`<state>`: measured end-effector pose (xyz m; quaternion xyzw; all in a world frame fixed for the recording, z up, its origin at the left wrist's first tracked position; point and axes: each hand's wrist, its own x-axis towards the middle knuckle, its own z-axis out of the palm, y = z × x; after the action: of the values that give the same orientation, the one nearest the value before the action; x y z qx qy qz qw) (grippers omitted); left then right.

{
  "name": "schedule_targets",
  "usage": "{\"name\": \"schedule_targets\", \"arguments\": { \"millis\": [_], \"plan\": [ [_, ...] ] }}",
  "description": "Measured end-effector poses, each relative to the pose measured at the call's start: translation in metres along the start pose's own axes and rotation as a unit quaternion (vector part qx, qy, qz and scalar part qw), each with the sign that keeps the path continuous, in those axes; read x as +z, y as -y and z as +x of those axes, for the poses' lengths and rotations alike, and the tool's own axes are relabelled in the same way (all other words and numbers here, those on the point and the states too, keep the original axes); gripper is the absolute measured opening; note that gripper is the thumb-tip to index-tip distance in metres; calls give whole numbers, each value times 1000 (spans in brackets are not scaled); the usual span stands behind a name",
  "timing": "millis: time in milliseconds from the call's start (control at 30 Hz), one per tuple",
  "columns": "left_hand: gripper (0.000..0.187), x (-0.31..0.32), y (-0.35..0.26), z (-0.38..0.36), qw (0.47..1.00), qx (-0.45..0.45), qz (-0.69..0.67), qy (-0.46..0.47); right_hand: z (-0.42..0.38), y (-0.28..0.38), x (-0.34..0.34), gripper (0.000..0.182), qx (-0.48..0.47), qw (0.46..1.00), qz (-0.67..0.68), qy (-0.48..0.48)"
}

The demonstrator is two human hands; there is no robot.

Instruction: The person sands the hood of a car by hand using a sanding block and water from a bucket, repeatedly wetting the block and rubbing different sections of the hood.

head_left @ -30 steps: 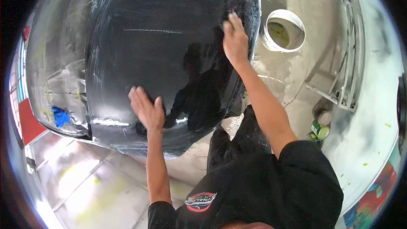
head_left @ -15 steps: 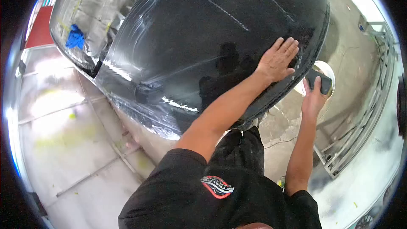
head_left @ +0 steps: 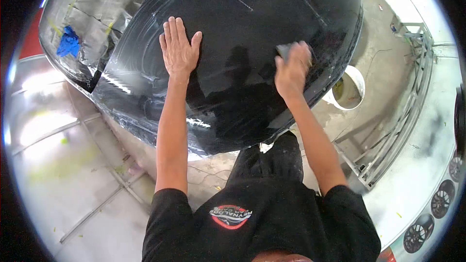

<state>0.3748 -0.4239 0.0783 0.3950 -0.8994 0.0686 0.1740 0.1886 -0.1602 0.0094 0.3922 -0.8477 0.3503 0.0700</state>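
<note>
A glossy black car hood (head_left: 213,68), wet and streaked with whitish residue, stretches out before me. My left hand (head_left: 179,51) lies flat on its left part, fingers extended and thumb apart. Over the right part is my right hand (head_left: 293,70), smeared by motion. It grips a dark grey sanding block (head_left: 282,51), of which only an edge shows past the fingers. Whether the block touches the surface is hard to make out.
A white bucket (head_left: 363,87) stands on the floor beyond the hood's right edge. Plastic sheeting (head_left: 94,14) and a crumpled blue cloth (head_left: 68,42) lie at upper left. Metal framing (head_left: 412,97) runs along the right side.
My left hand has slid from the hood's right edge to its left part. My right hand has brought the sanding block from above the bucket over to the hood.
</note>
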Motion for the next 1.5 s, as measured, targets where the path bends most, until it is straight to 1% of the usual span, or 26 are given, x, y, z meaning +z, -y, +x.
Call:
{"name": "schedule_targets", "arguments": {
  "millis": [133,167,233,300,400,467,500,567,633,700,733,800,867,900,967,1000,1033,1067,1100,1167,1200,1267,1333,1367,1433,1500],
  "plan": [
    [74,0,2,2,1000,-6,9,8,118,40,45,68,-146,989,-17,-21],
    [74,1,3,2,1000,-7,11,3,123,35,49,68,-167,986,-19,-14],
    [82,5,8,2,1000,-7,8,5,137,24,52,68,-221,975,-17,0],
    [85,5,6,1,1000,-15,0,4,124,-16,13,69,-262,961,44,71],
    [83,11,-6,2,997,-74,30,2,60,-110,-38,77,-197,970,58,129],
    [81,15,-14,3,993,-111,40,0,8,-183,-48,80,-147,980,33,132],
    [80,16,-16,5,991,-126,45,-4,3,-195,-51,83,-155,974,43,158],
    [78,15,-16,7,991,-127,49,-4,41,-169,-40,85,-188,968,24,165],
    [76,17,-14,6,990,-132,56,-3,101,-112,-16,88,-218,964,5,156],
    [77,17,-12,6,989,-133,58,-3,168,-51,14,80,-267,958,26,99],
    [79,16,-13,6,990,-132,56,-1,195,-29,28,77,-291,951,45,95],
    [80,15,-14,8,989,-133,57,3,232,-6,56,75,-329,940,44,75],
    [82,15,-11,7,989,-132,59,7,237,-10,70,69,-353,934,46,35],
    [81,16,-9,6,989,-128,68,6,235,-19,67,66,-360,930,59,37],
    [81,18,-4,5,989,-121,84,15,225,-47,44,61,-367,927,69,42],
    [81,12,-10,6,990,-125,67,28,208,-66,19,56,-334,939,48,62],
    [82,14,-13,6,988,-139,67,28,190,-100,-4,56,-371,925,-21,81],
    [84,15,-13,5,988,-142,48,22,160,-128,-16,57,-253,961,66,92],
    [85,14,-12,4,989,-140,43,21,134,-161,-30,62,-202,971,93,82],
    [87,14,-10,3,990,-131,41,23,75,-224,-36,69,-81,994,54,57],
    [89,16,-9,4,990,-129,43,21,73,-235,-40,68,-51,993,74,71],
    [92,14,-11,4,990,-130,41,27,115,-236,-34,65,23,998,44,46],
    [91,16,-9,4,993,-115,29,15,169,-250,-26,62,85,995,46,8],
    [90,17,-9,3,994,-108,24,11,177,-258,-18,60,63,998,4,-6],
    [89,16,-7,4,995,-97,24,9,165,-244,-16,60,108,993,24,-30],
    [90,17,-7,6,995,-98,19,11,91,-198,-29,66,100,994,41,9]
  ]
}}
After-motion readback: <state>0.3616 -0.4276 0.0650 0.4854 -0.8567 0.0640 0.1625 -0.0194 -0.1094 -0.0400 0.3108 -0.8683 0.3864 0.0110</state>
